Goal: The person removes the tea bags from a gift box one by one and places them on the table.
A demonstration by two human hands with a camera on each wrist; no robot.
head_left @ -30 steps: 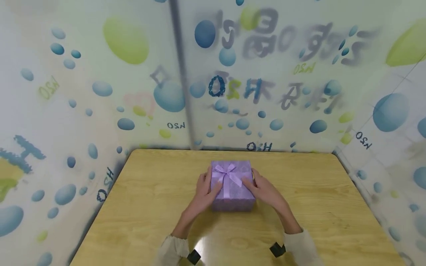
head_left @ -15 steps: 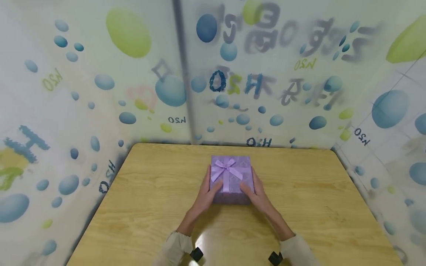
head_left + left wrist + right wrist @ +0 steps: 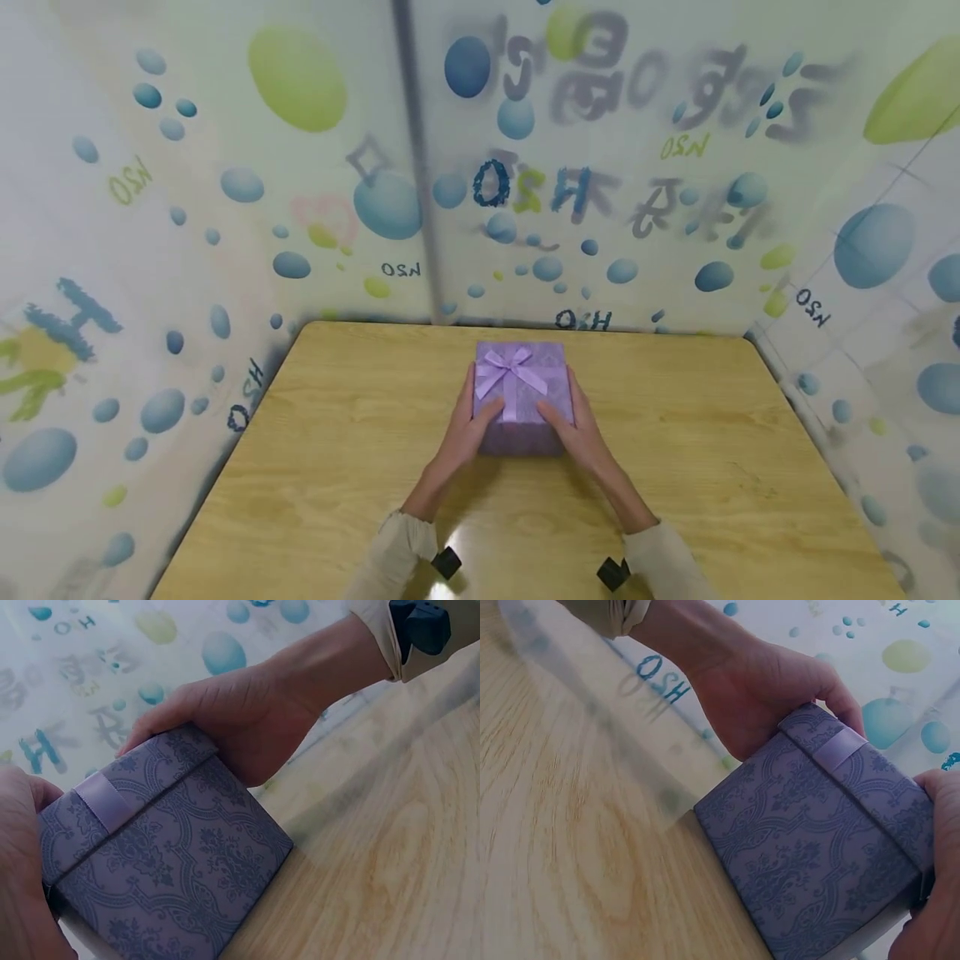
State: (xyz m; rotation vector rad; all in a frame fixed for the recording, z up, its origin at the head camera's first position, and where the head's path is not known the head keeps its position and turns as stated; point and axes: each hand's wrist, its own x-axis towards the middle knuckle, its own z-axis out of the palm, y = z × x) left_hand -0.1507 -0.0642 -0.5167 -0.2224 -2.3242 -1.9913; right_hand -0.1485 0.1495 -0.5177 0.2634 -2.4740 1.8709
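Wooden table (image 3: 337,467) bare on both sides of the purple gift box (image 3: 521,400), so there's open room left, right and near edge. Box sits mid-table toward the back, flanked by the left hand (image 3: 468,425) and right hand (image 3: 577,429), which block its sides. Printed walls (image 3: 225,208) close in tight behind and on both flanks of the table

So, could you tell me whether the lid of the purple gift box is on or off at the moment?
On. The lid sits flush over the purple gift box, its bow on top; left hand and right hand grip the sides.
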